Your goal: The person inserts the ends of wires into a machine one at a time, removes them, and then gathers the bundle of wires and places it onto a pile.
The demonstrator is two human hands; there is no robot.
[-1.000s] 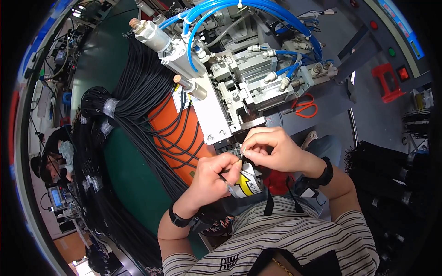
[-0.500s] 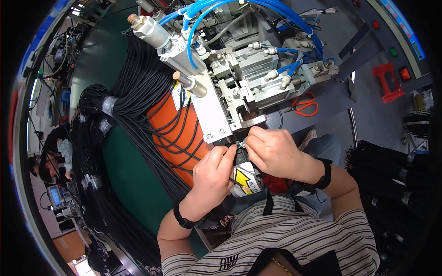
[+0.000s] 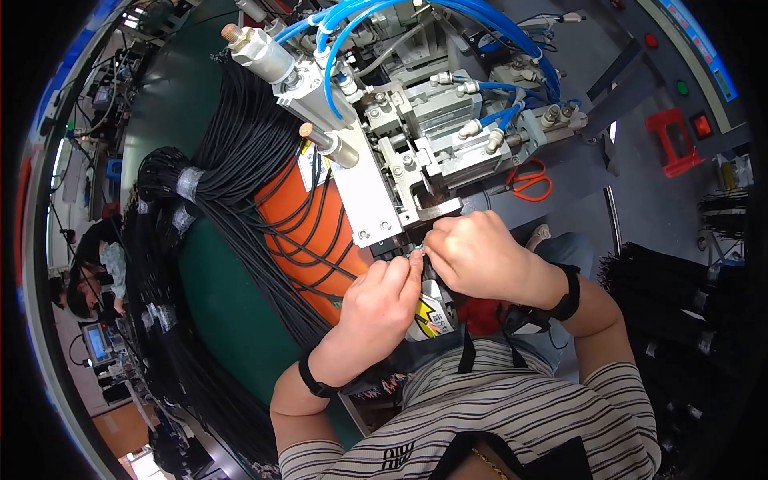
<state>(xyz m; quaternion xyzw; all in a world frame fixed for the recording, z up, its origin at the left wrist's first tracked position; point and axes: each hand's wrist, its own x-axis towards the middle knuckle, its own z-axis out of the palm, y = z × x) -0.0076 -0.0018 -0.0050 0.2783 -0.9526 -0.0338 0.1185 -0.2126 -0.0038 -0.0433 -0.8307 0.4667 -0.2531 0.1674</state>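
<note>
Both hands meet at the front of a metal clamping machine (image 3: 376, 208). My left hand (image 3: 380, 298) is closed in a pinch, its thumb and fingertips close against the machine's front end. Closed beside it, my right hand (image 3: 474, 254) has its fingertips almost touching the left ones. A tiny pale bluish bit (image 3: 418, 250) shows between the fingertips; it looks like a wire end, but the fingers hide most of it. Below the hands sits a white label with a yellow arrow (image 3: 432, 312), partly covered by my left hand.
Bundled black cables (image 3: 248, 120) lie at left over an orange sheet (image 3: 288, 208) and green table (image 3: 228, 296). Blue air hoses (image 3: 512, 32) arch above the machine. Orange-handled scissors (image 3: 530, 182) lie right, a red stool (image 3: 674, 144) stands beyond. Another person (image 3: 92, 268) is far left.
My left hand has shifted slightly right and turned, covering more of the arrow label. My right hand has risen a little. The fingertips stay together at the machine's front.
</note>
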